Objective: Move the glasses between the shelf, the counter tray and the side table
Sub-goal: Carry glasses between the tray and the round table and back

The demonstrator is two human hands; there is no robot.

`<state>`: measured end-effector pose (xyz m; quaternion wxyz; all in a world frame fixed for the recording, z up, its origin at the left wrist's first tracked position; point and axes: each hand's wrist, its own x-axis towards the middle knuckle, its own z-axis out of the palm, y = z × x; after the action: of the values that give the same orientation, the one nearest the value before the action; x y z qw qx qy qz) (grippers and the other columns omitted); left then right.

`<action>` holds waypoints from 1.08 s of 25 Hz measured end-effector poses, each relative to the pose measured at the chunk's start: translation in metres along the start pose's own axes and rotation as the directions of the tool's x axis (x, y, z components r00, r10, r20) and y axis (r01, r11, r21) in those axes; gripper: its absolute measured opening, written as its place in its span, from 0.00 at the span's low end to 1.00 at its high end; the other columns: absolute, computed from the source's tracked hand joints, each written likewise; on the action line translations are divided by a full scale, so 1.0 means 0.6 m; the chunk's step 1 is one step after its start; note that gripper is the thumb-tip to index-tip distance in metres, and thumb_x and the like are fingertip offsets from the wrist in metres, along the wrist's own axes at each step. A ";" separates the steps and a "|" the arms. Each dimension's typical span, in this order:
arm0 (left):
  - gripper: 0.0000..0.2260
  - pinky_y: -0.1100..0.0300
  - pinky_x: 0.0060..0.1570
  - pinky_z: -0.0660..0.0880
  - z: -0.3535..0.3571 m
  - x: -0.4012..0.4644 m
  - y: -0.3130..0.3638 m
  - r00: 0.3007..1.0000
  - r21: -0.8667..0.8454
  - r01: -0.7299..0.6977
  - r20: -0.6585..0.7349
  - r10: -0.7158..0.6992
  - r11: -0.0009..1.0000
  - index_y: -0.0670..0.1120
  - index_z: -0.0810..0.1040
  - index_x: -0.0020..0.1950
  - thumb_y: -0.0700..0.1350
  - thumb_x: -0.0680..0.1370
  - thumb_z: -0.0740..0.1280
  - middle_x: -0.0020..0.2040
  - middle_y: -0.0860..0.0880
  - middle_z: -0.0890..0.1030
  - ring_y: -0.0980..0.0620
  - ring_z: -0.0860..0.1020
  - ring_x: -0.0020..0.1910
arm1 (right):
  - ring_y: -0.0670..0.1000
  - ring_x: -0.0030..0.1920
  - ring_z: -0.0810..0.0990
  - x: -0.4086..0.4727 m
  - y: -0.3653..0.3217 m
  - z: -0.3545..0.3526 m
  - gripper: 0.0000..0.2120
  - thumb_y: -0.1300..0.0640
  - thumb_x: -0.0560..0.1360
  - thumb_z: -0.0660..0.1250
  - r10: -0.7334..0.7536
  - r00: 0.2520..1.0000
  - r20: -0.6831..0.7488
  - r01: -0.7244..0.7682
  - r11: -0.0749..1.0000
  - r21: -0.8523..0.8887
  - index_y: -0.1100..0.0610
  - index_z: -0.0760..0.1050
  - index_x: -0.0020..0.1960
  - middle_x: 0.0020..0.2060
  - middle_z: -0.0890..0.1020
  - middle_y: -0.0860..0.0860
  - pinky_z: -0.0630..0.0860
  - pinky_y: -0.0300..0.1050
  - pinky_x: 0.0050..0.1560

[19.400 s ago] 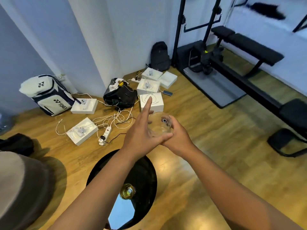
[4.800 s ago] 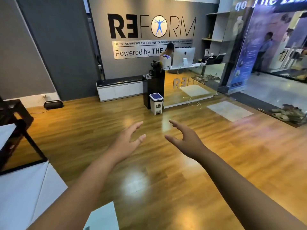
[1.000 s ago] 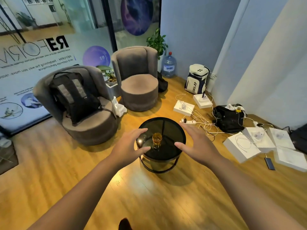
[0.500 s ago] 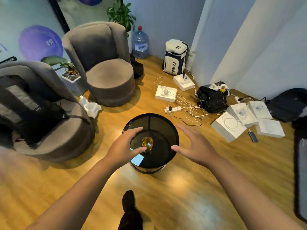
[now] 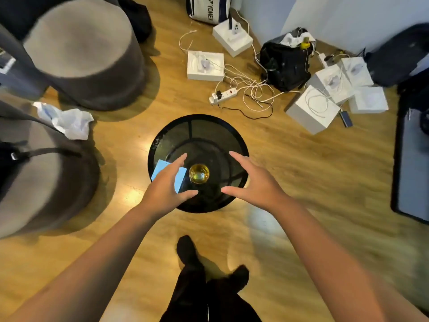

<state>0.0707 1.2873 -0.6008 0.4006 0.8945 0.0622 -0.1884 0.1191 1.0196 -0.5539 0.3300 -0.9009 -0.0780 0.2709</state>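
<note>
- My fingers (image 5: 180,160) on the left hand (image 5: 166,187) are spread and straight, thumb stuck out toward the middle, holding nothing.
- The right hand (image 5: 253,182) mirrors it: fingers spread loosely, thumb pointing inward, nothing in its grasp.
- Between the two sets of fingers I see the glass (image 5: 199,173), upright and amber inside, touched by neither hand.
- The glass stands near the middle of a round black surface (image 5: 209,129), which reaches out past my fingertips on the far side.
- Under my left fingers a pale blue patch (image 5: 160,167) shows on that surface; I cannot tell if it is a reflection or a card.
- Beyond the fingers, on the wooden floor (image 5: 301,170), lie white boxes (image 5: 312,110), a power strip (image 5: 224,95) and tangled cables.
- Left of my left fingers stand two grey armchairs (image 5: 86,54).
</note>
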 end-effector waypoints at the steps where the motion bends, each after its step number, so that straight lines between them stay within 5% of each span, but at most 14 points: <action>1: 0.52 0.54 0.67 0.73 0.019 0.023 -0.016 1.000 -0.012 0.017 -0.001 -0.017 1.000 0.60 0.50 0.84 0.56 0.70 0.81 0.76 0.54 0.72 0.54 0.70 0.74 | 0.48 0.80 0.61 0.019 0.016 0.019 0.46 0.37 0.70 0.78 0.025 1.000 0.009 -0.025 1.000 0.016 0.35 0.57 0.81 0.79 0.66 0.42 0.67 0.51 0.75; 5: 0.59 0.57 0.68 0.69 0.090 0.101 -0.071 0.998 -0.038 0.059 -0.013 -0.060 0.998 0.60 0.42 0.84 0.54 0.68 0.83 0.77 0.51 0.71 0.51 0.68 0.76 | 0.46 0.79 0.61 0.078 0.071 0.086 0.47 0.38 0.69 0.79 0.090 0.996 0.012 -0.091 0.993 0.072 0.34 0.57 0.80 0.78 0.67 0.41 0.68 0.53 0.75; 13: 0.55 0.49 0.73 0.67 0.218 0.217 -0.182 0.998 0.069 0.047 0.026 -0.049 0.997 0.58 0.49 0.84 0.60 0.68 0.81 0.80 0.53 0.66 0.49 0.63 0.79 | 0.49 0.80 0.60 0.178 0.167 0.191 0.48 0.41 0.70 0.80 0.125 0.991 0.054 -0.128 0.989 0.069 0.36 0.56 0.82 0.80 0.65 0.43 0.68 0.53 0.74; 21: 0.51 0.49 0.74 0.67 0.309 0.261 -0.196 0.992 0.128 0.123 -0.044 -0.118 0.984 0.59 0.50 0.84 0.55 0.71 0.81 0.83 0.51 0.59 0.48 0.58 0.82 | 0.49 0.80 0.61 0.199 0.231 0.243 0.50 0.44 0.69 0.82 0.188 0.981 0.050 -0.193 0.973 0.129 0.37 0.56 0.82 0.80 0.65 0.43 0.70 0.55 0.75; 27: 0.41 0.49 0.68 0.76 0.318 0.272 -0.209 0.988 0.163 0.151 -0.055 -0.143 0.975 0.56 0.62 0.80 0.50 0.72 0.80 0.76 0.52 0.67 0.48 0.69 0.74 | 0.50 0.79 0.63 0.198 0.236 0.239 0.50 0.47 0.69 0.83 0.225 0.973 0.046 -0.230 0.957 0.177 0.38 0.56 0.82 0.79 0.67 0.45 0.71 0.57 0.74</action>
<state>0.1335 1.2239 -0.8669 0.3079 0.9217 0.1209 -0.2026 0.1361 1.0279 -0.7870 0.3760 -0.8666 0.0469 0.3245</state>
